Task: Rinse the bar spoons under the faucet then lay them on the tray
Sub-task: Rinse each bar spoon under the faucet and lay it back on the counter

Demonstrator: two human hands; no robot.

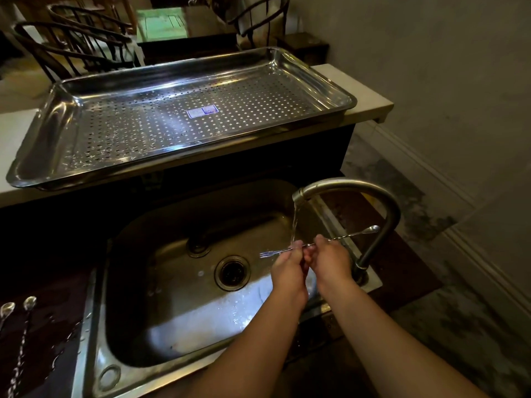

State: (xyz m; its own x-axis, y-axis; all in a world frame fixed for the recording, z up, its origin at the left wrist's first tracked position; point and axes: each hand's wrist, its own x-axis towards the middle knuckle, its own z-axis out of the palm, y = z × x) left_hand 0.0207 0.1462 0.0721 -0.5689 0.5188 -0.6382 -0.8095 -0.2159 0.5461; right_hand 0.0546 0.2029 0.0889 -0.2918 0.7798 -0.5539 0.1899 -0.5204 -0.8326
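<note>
The left hand (287, 267) and the right hand (330, 261) are both pinched onto one bar spoon (319, 242), gripping its twisted stem side by side over the right part of the sink (184, 305). The spoon lies almost level, its long axis running left to right: the small fork end sticks out to the left of the left hand, and the bowl end reaches up and right past the right hand, close to the neck of the faucet (370, 202). Water falls from the spout straight onto the stem, just at the left hand's fingertips.

The tray (43, 156), a perforated steel one, sits on the raised surface beyond the sink, up and to the left of both hands, with nothing lying on it. The left hand is the nearer of the two to it, so carrying the spoon over probably means a lift up and away. Two more bar spoons (20, 340) wait on the dark mat at the near left.
</note>
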